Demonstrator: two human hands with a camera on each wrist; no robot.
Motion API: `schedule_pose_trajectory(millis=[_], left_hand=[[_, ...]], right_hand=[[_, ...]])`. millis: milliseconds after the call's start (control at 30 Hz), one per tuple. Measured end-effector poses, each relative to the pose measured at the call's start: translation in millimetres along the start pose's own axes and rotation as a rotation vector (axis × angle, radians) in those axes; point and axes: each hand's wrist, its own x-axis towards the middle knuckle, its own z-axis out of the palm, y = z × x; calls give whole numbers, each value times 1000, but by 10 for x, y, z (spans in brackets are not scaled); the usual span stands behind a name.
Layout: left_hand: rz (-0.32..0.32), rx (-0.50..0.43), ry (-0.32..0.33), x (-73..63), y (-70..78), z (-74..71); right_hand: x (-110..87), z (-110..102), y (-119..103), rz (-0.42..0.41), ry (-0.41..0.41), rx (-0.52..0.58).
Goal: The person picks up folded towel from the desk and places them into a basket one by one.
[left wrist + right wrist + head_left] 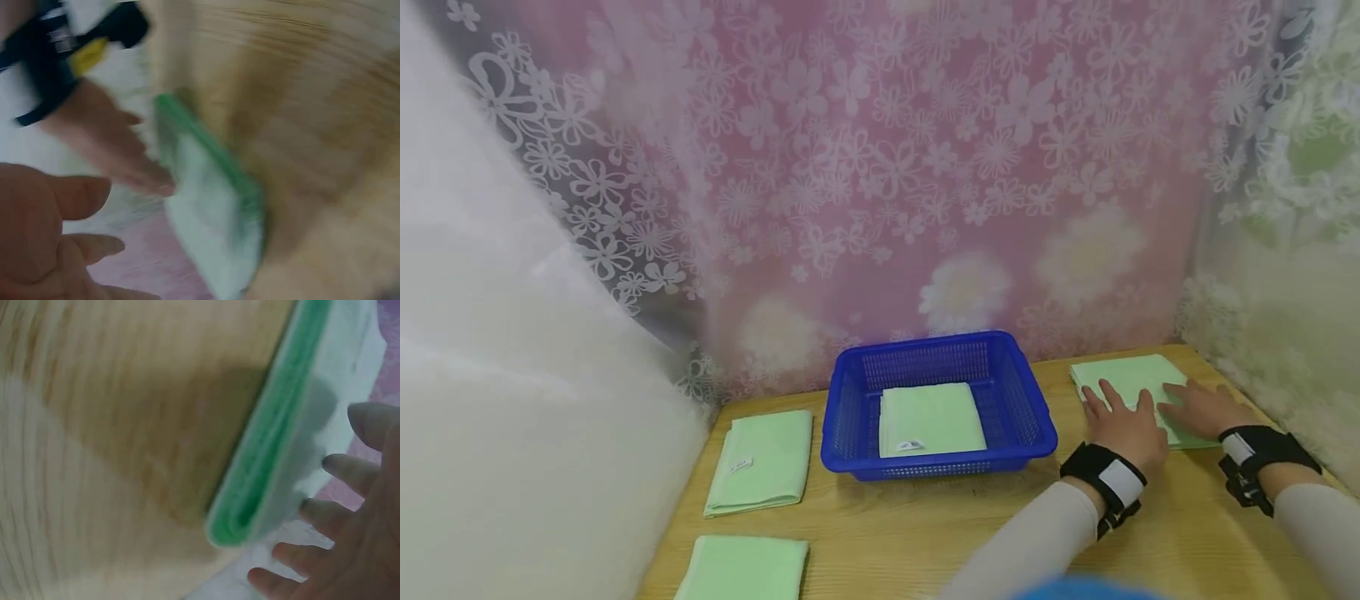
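A folded light-green towel [1131,377] lies at the back right corner of the table. Over its near left part is my left hand [1127,433], fingers spread toward the back. My right hand [1206,408] reaches across the towel's right side, with its fingers pointing left. In the right wrist view, the right hand's spread fingers [328,515] are close over the top of the towel [275,444], whose stacked folds show along one edge. The left wrist view is blurred; there the left hand [47,237] is beside the towel [212,206], palm partly visible.
A blue plastic basket [1037,417] stands at the middle back, holding another folded green towel [932,417] with a white tag. Two more folded towels lie on the left, one towel [763,458] behind the other [745,571]. Flowered curtains [880,208] surround the wooden table [910,533].
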Motion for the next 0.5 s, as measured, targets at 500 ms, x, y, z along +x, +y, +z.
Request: schedule_pose_trajectory(millis=[500], left_hand=[[84,30,100,-150,-275,456]], right_hand=[[-196,153,-245,53,197,-33]])
